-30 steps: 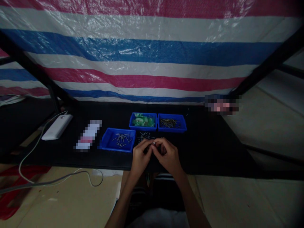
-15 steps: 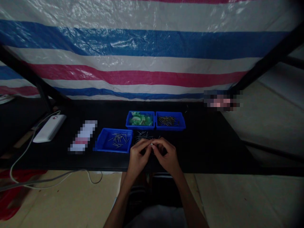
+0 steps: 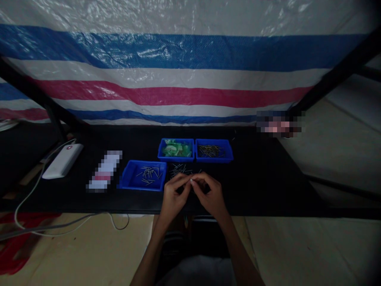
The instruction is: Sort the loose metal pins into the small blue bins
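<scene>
Your left hand (image 3: 173, 196) and right hand (image 3: 210, 196) meet fingertip to fingertip at the near edge of the black table (image 3: 262, 178), pinching one small pale part (image 3: 191, 180) between them. Both hands are closed on it, thumb against forefinger; the light is too dim to say what the part is.

The likeliest trouble is a slip. The part is tiny and held only by the fingertips, and your hands sit right over the table's front edge, so a loosened pinch could send it down into your lap or onto the floor.

Just beyond your knuckles lies a loose scatter of metal pins (image 3: 180, 170) on the bare table. A forward sweep of either hand could brush them around or push them off.

The blue tray of pins (image 3: 144, 175) is close beside your left hand, and the tray of green parts (image 3: 176, 149) and the tray of dark pins (image 3: 213, 150) stand just behind the scatter. A wide reach could nudge one of them.
</scene>
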